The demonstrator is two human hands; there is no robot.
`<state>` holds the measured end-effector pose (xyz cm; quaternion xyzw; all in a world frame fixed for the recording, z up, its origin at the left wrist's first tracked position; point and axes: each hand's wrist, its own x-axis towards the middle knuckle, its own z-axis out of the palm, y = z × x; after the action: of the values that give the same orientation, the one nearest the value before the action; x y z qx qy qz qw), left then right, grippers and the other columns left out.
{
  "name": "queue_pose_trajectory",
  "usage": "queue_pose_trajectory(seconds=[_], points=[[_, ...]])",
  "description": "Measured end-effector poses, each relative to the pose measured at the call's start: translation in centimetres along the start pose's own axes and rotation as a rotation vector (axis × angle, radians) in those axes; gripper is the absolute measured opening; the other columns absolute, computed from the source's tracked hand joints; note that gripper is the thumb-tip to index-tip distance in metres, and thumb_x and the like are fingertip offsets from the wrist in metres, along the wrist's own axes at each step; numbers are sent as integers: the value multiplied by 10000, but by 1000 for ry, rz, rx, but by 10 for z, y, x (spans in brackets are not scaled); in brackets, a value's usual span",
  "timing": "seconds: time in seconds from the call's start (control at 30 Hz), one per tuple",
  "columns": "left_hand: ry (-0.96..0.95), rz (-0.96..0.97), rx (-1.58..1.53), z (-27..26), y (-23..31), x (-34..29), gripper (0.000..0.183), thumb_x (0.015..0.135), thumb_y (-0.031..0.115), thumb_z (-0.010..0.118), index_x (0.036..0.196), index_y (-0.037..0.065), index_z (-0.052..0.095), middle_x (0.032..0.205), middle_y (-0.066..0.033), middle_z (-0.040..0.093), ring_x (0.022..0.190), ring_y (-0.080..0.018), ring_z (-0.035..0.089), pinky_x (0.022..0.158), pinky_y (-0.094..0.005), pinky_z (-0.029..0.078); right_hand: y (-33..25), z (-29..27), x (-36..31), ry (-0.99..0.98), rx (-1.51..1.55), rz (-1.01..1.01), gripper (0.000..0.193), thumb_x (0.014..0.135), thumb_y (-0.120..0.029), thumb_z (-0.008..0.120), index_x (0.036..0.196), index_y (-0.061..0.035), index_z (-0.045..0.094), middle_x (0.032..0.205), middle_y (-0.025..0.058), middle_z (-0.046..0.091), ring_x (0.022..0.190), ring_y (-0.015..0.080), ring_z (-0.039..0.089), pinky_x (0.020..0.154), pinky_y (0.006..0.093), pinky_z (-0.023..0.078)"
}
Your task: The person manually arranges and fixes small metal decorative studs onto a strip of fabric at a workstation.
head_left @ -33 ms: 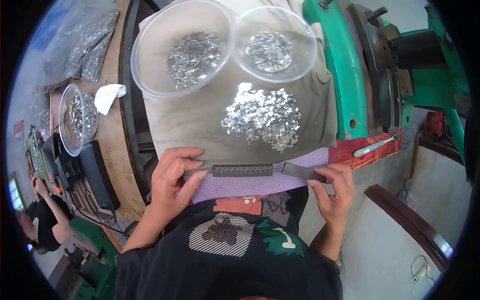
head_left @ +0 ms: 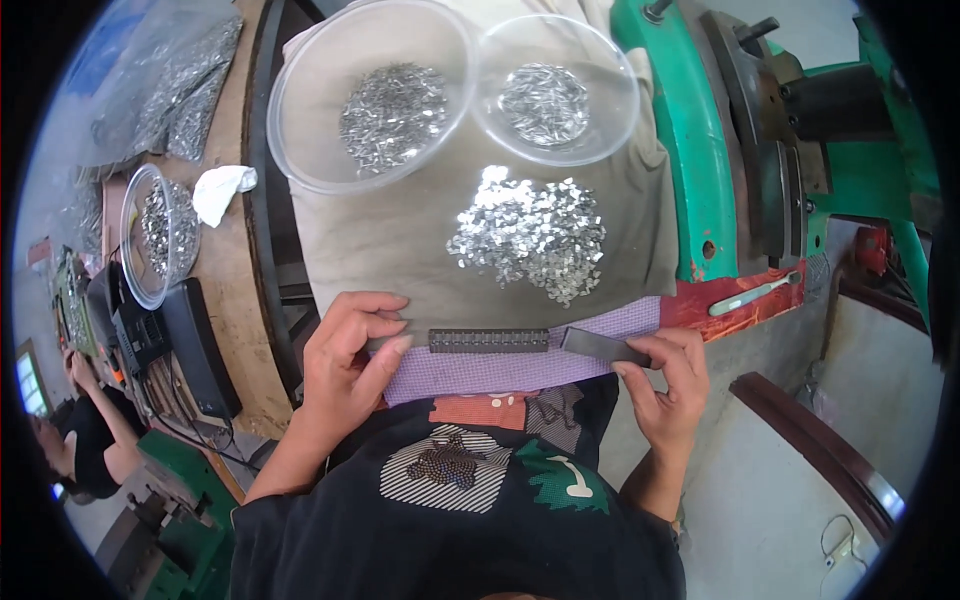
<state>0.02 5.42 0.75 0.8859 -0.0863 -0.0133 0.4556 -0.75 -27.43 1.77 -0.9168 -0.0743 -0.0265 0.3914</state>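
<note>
My left hand (head_left: 350, 365) grips the left end of a dark slotted bar (head_left: 490, 340) that lies across a purple cloth (head_left: 520, 372) on my lap. My right hand (head_left: 665, 390) pinches the right end of a dark flat strip (head_left: 600, 346), which lies tilted just right of the slotted bar. Just beyond them a pile of small shiny metal pieces (head_left: 530, 235) rests on a grey-beige cloth (head_left: 390, 250).
Two clear bowls (head_left: 300, 90) (head_left: 620, 110) holding small metal pieces stand at the far edge of the cloth. A green machine (head_left: 680, 150) stands to the right. At left a wooden table (head_left: 230, 270) carries another clear bowl (head_left: 140, 240), plastic bags and a white rag (head_left: 220, 190). Another person (head_left: 90, 430) sits far left.
</note>
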Motion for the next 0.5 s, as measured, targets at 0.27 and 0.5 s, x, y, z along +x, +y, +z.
queue_pose_trajectory(seconds=[0.27,0.5], points=[[22,-201,-104,-3,15,2,110,887,48,719,860,-13,632,968,-85,642,644,-100,564,571,-246,452,-33,38,29,-124,48,-261,311,733,-95,840,999,-32,692,946,104,610,817,281,620,673,372,513],[-54,-248,-84,3,20,1,157,889,75,725,827,-7,607,937,-87,608,604,-143,563,549,-284,451,-47,58,39,-193,53,-323,313,724,-95,833,993,-40,682,932,107,605,817,292,615,676,378,512]])
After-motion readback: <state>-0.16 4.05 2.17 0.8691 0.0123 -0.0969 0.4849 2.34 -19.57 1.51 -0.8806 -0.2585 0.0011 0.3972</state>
